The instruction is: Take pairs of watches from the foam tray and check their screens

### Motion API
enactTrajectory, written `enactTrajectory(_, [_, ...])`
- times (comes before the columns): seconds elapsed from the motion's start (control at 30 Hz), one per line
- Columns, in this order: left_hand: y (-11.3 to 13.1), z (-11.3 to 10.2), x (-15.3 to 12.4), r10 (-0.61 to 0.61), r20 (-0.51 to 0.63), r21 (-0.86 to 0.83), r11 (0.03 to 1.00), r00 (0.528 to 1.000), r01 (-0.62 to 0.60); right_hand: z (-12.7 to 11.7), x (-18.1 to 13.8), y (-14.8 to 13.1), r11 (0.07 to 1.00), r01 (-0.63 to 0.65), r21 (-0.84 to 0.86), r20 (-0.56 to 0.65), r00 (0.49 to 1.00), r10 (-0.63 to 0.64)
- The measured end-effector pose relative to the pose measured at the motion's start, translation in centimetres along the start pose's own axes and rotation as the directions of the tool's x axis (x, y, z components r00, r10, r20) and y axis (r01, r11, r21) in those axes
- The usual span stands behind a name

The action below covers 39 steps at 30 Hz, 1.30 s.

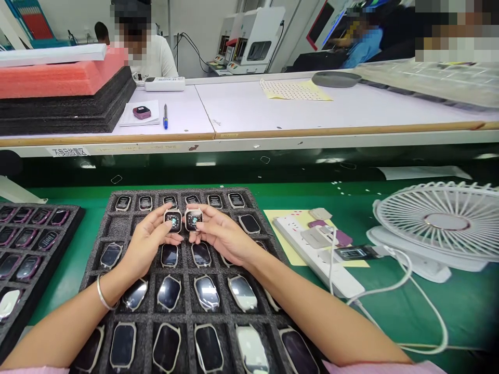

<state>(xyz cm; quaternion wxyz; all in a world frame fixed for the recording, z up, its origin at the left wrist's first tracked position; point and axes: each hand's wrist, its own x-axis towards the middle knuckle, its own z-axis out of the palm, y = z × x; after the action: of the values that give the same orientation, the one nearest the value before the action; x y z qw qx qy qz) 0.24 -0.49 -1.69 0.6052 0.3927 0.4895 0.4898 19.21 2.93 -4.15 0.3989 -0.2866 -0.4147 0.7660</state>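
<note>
While left hand (145, 240) pinches lit watch (175, 220), right hand (224, 234) pinches second watch (193, 219) alongside; foam tray (117, 227) below.

The left tray (73, 214) and the white fan (440, 222) are cut off by the frame's side edges. Both held watches (174, 220) are partly covered by thumbs (159, 231); top-row screen text (236, 200) (though lit) is too small to be read.

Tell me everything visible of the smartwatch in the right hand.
The smartwatch is a rounded square with a pale, metallic-looking case and a dark screen lit with white and teal marks, too small to read. No strap shows. It faces the camera above the foam tray. The right hand holds it, thumb over the screen's lower right.
</note>
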Motion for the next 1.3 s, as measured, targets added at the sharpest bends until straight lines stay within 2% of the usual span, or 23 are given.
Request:
enactTrajectory(0.37, [-0.17,0.1,0.02,0.052,0.042,0.061,0.997,0.998,-0.054,0.14,-0.16,0.21,0.995,0.072,-0.075,0.035,0.997,-0.07])
enactTrajectory(1.3, [-0.13,-0.04,-0.12,0.064,0.074,0.063,0.996,0.995,-0.069,0.35,-0.24,0.26,0.979,0.113,-0.169,0.055,0.993,-0.105])
